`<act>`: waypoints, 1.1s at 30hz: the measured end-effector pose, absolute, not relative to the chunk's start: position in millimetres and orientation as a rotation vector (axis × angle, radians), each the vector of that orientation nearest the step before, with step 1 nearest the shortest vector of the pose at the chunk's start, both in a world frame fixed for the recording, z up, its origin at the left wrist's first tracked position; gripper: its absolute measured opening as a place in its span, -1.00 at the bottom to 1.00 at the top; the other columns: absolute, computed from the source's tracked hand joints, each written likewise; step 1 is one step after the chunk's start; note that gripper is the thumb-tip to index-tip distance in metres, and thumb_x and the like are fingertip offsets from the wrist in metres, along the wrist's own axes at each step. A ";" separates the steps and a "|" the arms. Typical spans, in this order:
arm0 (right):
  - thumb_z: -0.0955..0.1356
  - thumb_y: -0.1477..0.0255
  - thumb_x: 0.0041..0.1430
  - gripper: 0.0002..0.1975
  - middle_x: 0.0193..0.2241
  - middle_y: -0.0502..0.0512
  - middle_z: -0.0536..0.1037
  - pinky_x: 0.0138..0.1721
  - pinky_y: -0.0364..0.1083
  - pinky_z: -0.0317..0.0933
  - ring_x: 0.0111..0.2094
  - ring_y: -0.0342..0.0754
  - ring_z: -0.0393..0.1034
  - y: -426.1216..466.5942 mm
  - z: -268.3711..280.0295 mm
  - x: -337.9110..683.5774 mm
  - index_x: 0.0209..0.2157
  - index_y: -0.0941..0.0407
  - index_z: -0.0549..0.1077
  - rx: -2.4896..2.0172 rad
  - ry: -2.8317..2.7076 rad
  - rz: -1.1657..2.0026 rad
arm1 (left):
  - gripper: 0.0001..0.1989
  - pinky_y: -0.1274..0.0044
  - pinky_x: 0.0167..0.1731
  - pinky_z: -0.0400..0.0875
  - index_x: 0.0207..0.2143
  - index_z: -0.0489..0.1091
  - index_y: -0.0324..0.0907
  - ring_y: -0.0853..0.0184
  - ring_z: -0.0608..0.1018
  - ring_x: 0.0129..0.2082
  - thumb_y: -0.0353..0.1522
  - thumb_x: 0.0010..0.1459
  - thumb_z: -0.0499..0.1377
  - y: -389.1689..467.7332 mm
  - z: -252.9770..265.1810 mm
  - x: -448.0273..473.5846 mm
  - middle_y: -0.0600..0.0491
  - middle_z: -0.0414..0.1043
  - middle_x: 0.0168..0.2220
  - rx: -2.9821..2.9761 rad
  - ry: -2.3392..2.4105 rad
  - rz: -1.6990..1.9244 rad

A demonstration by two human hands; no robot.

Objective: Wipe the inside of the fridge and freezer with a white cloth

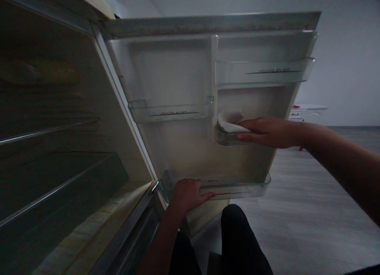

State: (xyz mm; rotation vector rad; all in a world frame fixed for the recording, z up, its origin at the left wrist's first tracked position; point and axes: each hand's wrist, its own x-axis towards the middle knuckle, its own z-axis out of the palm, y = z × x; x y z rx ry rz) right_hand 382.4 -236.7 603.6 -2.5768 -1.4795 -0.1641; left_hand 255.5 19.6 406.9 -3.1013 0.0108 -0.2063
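Note:
My right hand (261,131) grips a white cloth (230,123) at the small clear door bin (227,139) on the right side of the open fridge door (175,73). The cloth bunches over the left end of that bin, and my thumb lies along its front. Lower down, my left hand (187,193) is wrapped over the front rim of the long bottom door bin (237,191), near its left end. Its thumb points right along the bin's front, while the other fingertips are partly hidden behind the rim.
The dark fridge interior (59,108) on the left has glass shelves (59,188). Two more clear bins, an upper right one (264,72) and a middle left one (172,111), hang on the door. My knees (237,231) are below, and a white cabinet (310,113) stands far right.

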 end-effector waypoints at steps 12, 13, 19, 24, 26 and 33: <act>0.02 -0.06 0.36 -0.35 -0.42 0.20 0.51 -0.21 0.04 0.21 -0.35 0.05 0.42 -264.6 603.4 372.8 -0.37 0.12 0.43 -2.738 -1.090 -0.169 | -0.16 0.29 -0.27 0.45 -0.36 0.54 -0.15 0.01 0.64 -0.29 0.35 0.08 -0.16 24.3 408.6 251.9 -0.13 0.58 -0.39 -3.145 0.055 -0.188; 0.03 -0.08 0.35 -0.35 -0.47 0.18 0.49 -0.22 0.04 0.22 -0.37 0.05 0.41 -264.8 605.9 373.5 -0.41 0.11 0.42 -2.751 -1.059 -0.160 | -0.16 0.29 -0.27 0.45 -0.35 0.54 -0.15 0.00 0.64 -0.29 0.35 0.07 -0.16 24.3 409.0 251.9 -0.13 0.59 -0.38 -3.146 0.055 -0.186; 0.02 0.05 0.41 -0.43 -0.16 0.22 0.56 -0.10 0.17 0.33 -0.13 0.22 0.46 -252.7 601.3 341.5 -0.05 0.02 0.51 -2.381 -1.028 -1.025 | -0.12 0.28 -0.28 0.45 -0.33 0.56 -0.16 -0.01 0.64 -0.30 0.35 0.07 -0.19 23.4 409.7 253.1 -0.16 0.59 -0.40 -3.150 0.062 -0.222; 0.22 0.22 0.37 -0.47 0.38 0.15 0.11 0.37 0.28 -0.03 0.39 0.24 -0.02 -223.5 551.5 310.8 0.31 0.04 0.26 -2.354 -1.615 -1.203 | -0.16 0.28 -0.27 0.45 -0.30 0.57 -0.17 0.00 0.64 -0.29 0.32 0.10 -0.14 22.1 406.1 254.1 -0.16 0.59 -0.38 -3.139 0.078 -0.249; 0.29 0.13 0.31 -0.48 0.36 0.17 0.15 0.37 0.36 -0.11 0.40 0.31 -0.09 -212.4 532.1 314.9 0.22 0.03 0.36 -2.388 -1.692 -1.096 | -0.18 0.27 -0.25 0.45 -0.27 0.57 -0.18 -0.01 0.64 -0.28 0.30 0.12 -0.12 21.9 404.2 254.5 -0.17 0.60 -0.35 -3.122 0.092 -0.260; 0.18 0.31 0.39 -0.60 0.11 0.36 0.40 0.15 0.30 0.10 0.12 0.30 0.25 -175.8 519.6 337.1 0.16 0.12 0.36 -2.506 -1.263 -1.311 | -0.20 0.27 -0.30 0.45 -0.32 0.56 -0.18 -0.02 0.64 -0.31 0.29 0.14 -0.12 20.1 403.0 257.7 -0.17 0.59 -0.39 -3.116 0.081 -0.314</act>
